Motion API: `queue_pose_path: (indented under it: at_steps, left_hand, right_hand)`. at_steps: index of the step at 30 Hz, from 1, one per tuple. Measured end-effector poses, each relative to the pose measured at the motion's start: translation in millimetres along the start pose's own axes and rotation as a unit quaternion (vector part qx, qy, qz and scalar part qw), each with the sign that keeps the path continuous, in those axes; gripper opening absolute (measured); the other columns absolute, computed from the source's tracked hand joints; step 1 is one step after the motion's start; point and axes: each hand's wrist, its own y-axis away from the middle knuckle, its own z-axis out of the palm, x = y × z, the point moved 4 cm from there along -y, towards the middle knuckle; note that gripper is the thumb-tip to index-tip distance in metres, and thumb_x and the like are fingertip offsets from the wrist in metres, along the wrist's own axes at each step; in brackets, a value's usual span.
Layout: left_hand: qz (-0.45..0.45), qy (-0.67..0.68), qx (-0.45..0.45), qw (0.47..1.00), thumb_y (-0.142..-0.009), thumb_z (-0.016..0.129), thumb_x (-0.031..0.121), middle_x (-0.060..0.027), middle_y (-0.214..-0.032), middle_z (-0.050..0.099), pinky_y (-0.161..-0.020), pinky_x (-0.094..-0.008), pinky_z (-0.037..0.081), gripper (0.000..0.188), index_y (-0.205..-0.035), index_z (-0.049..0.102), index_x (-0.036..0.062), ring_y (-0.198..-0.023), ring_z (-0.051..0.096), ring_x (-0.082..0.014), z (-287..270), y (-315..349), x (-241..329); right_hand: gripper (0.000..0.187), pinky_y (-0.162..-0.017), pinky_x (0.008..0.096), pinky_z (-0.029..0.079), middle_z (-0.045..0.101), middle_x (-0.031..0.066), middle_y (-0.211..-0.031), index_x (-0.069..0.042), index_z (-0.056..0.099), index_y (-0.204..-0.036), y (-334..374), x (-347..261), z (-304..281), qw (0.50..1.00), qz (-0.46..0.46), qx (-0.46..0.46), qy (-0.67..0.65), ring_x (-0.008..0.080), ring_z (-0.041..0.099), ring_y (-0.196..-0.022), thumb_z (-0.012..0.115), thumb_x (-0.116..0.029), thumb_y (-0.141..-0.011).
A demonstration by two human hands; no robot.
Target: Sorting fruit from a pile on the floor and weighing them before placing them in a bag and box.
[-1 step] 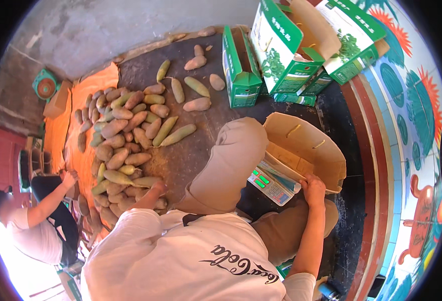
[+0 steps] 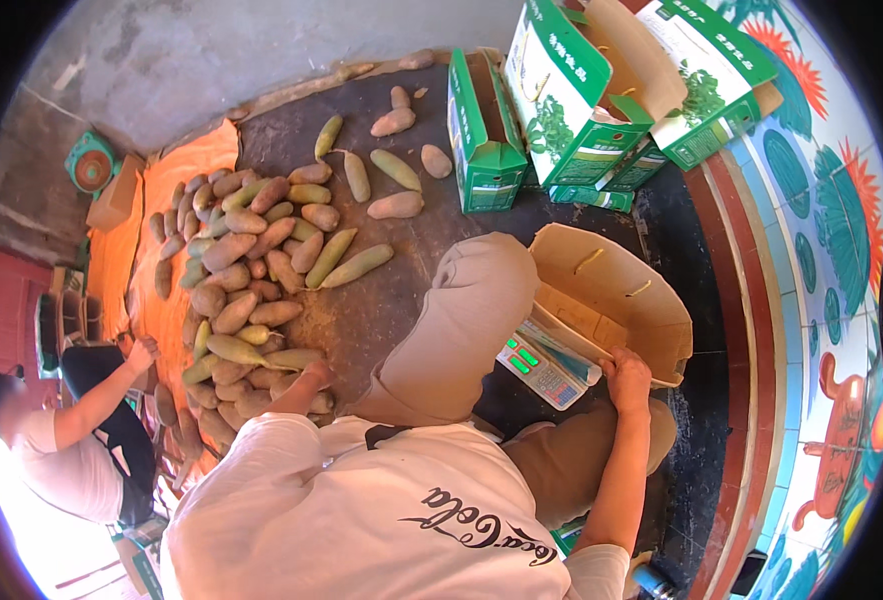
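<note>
A large heap of reddish-brown and green radishes (image 2: 251, 240) lies on the left. My left hand (image 2: 311, 380) is down at the near right edge of the heap, touching or just over a radish; its fingers are mostly hidden. With its fingers closed over the near rim, my right hand (image 2: 626, 378) grips an opened cardboard carton (image 2: 616, 265). That carton is tilted, brown inside, with two yellow cord loops on its far wall. Partly under it sits a digital scale (image 2: 541, 375) with green lit displays and a keypad, beside my bent knee (image 2: 481, 300).
Green-and-white cartons (image 2: 581, 100) stand at the back right. Several loose radishes (image 2: 396, 170) lie beyond the heap on the dark floor. An orange cloth (image 2: 161, 330) runs under the heap's left side. Another person (image 2: 71, 440) sits at far left. A painted wall (image 2: 831, 250) borders the right.
</note>
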Motion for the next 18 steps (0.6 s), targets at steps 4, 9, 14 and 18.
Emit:
queue_pose_path:
  at_steps: [4, 9, 14, 18]
  left_hand:
    - [0.025, 0.003, -0.014, 1.000, -0.082, 0.046, 0.031, -0.0162, -0.113, 0.059, -0.090, -0.0371, 0.044, 0.037, -0.107, 0.063, 0.0097, -0.106, 0.056, -0.0305, 5.0, 9.8, 9.5]
    - [-0.023, 0.038, -0.009, 0.999, -0.081, 0.050, 0.031, -0.0168, -0.113, 0.059, -0.089, -0.0385, 0.045, 0.037, -0.107, 0.063, 0.0095, -0.106, 0.056, -0.0305, 25.2, -50.5, 2.9]
    - [0.044, 0.030, 0.073, 0.996, -0.077, 0.056, 0.028, -0.0191, -0.107, 0.061, -0.089, -0.0405, 0.045, 0.035, -0.104, 0.063, 0.0062, -0.102, 0.058, -0.0318, 21.9, -117.1, -41.4]
    - [0.021, 0.070, 0.090, 0.993, -0.076, 0.062, 0.029, -0.0174, -0.121, 0.052, -0.094, -0.0389, 0.042, 0.047, -0.117, 0.054, 0.0071, -0.113, 0.050, -0.0304, -46.5, -110.2, 59.4]
  right_hand:
    - [0.017, -0.072, 0.0400, 0.046, 0.061, 0.0140, -0.078, -0.005, 0.062, -0.084, 1.3, -3.6, -0.6, 1.000, -0.009, -0.002, -0.007, 0.0318, 0.058, -0.078, 0.068, -0.015, -0.071]
    - [0.015, -0.071, 0.0399, 0.046, 0.061, 0.0125, -0.081, -0.004, 0.061, -0.080, 5.1, -5.6, -9.6, 1.000, 0.003, 0.007, -0.011, 0.0311, 0.057, -0.079, 0.068, -0.013, -0.070]
    - [0.015, -0.071, 0.0398, 0.045, 0.060, 0.0120, -0.079, -0.004, 0.060, -0.079, -9.1, -21.9, 2.1, 1.000, -0.014, 0.004, -0.026, 0.0307, 0.057, -0.078, 0.069, -0.012, -0.069]
    - [0.015, -0.070, 0.0397, 0.045, 0.059, 0.0119, -0.077, -0.004, 0.059, -0.077, 8.8, -5.7, -12.4, 1.000, 0.025, 0.003, 0.002, 0.0305, 0.056, -0.077, 0.069, -0.011, -0.069]
